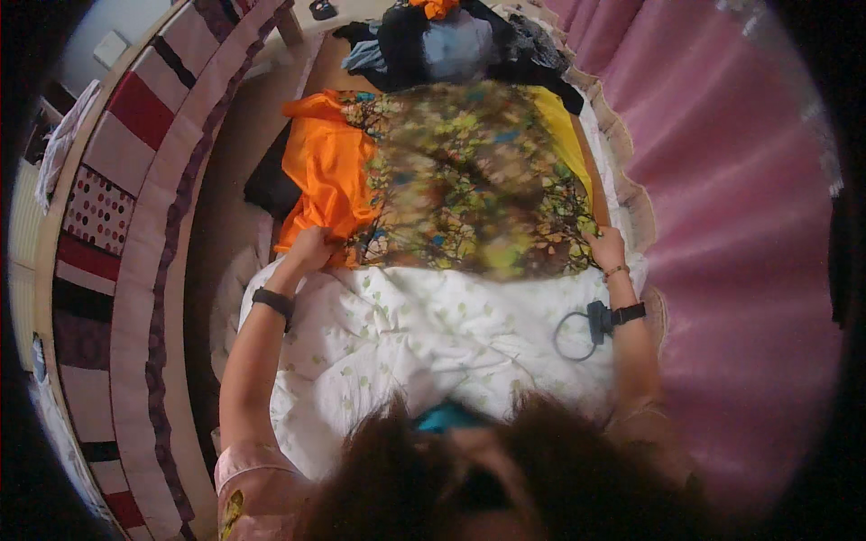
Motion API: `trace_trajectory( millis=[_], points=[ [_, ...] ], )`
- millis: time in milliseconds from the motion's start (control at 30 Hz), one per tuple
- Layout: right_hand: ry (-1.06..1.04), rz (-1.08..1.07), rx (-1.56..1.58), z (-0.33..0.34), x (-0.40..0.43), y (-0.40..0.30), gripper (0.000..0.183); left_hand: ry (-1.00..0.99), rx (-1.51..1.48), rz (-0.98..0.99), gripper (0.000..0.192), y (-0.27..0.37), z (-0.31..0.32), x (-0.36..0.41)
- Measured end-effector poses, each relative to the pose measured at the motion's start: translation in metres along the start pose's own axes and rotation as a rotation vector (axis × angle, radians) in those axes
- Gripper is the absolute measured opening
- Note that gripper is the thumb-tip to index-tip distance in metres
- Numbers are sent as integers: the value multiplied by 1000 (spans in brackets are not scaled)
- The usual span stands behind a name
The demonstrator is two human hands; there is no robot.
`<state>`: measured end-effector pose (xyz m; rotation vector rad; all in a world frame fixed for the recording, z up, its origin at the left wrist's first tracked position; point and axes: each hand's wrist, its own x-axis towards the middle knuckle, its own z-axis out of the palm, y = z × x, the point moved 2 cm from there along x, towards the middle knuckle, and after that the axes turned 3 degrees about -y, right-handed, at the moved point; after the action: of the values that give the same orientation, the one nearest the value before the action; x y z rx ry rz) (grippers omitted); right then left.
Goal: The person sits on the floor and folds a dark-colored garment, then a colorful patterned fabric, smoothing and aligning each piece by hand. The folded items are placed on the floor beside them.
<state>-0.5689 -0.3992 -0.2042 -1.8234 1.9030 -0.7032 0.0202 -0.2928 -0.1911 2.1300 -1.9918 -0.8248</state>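
A wide printed cloth (460,182) is spread out in front of me, with a branch-and-leaf pattern in brown, green and yellow. Its left end is plain orange (325,169) and rumpled; a yellow strip (565,142) shows at its right side. My left hand (312,249) grips the near left part, where orange meets print. At the near right corner, my right hand (607,247) pinches the edge. Both arms are stretched forward and wide apart. Beneath the near edge lies a white quilt (433,331) with small green motifs, wrinkled.
A pile of dark and grey clothes (467,44) lies beyond the cloth. Pink curtains (717,270) hang along the right. On the left runs a bed edge with a patchwork cover (135,169). A black item (274,176) sits beside the orange end. A cable loop (565,335) hangs from my right wristband.
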Motion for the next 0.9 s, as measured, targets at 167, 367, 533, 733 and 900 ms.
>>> trace_trajectory(
  millis=[167, 367, 533, 733, 900],
  points=[
    [-111, -37, -116, -73, 4, -76, 39, 153, -310, 34, 29, 77, -74, -47],
    [-358, -52, 1134, -142, 110, -150, 44, 375, -1196, 136, 43, 58, -198, -47],
    [-107, -129, 1271, -102, 130, -154, 61, 616, -1349, 303, 46, 105, -190, -15],
    [-160, 111, 695, 62, 68, -12, 69, 21, -886, 161, 40, 155, -55, -14],
    [-356, 22, 548, 110, 15, 0, 60, -192, -336, 196, 46, 183, 37, 5]
  ],
)
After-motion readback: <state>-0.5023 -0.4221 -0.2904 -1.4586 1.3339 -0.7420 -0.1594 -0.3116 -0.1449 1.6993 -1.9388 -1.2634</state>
